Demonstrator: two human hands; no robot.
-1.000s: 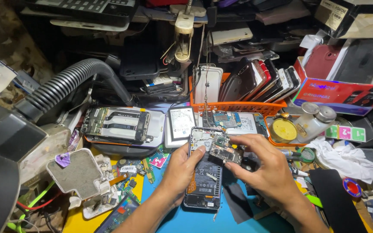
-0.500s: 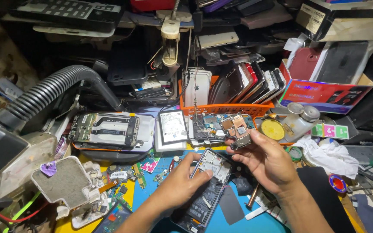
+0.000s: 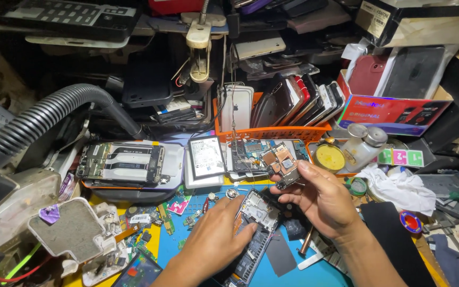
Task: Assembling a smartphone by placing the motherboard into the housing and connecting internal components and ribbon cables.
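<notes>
A grey corrugated hose (image 3: pixel 43 119) ran across the left of the cluttered bench. An orange basket (image 3: pixel 272 132) of upright phones stood at the rear centre. On the blue mat (image 3: pixel 314 271) lay an opened phone (image 3: pixel 253 234), back removed, tilted from lower left to upper right. The left hand (image 3: pixel 213 242) rested flat on that phone, fingers pressing its frame. The right hand (image 3: pixel 322 199), apart from the left, was raised just above the phone's upper end and pinched a small circuit board (image 3: pixel 280 165) between thumb and fingertips. A loose battery (image 3: pixel 206 157) lay behind, near the basket.
</notes>
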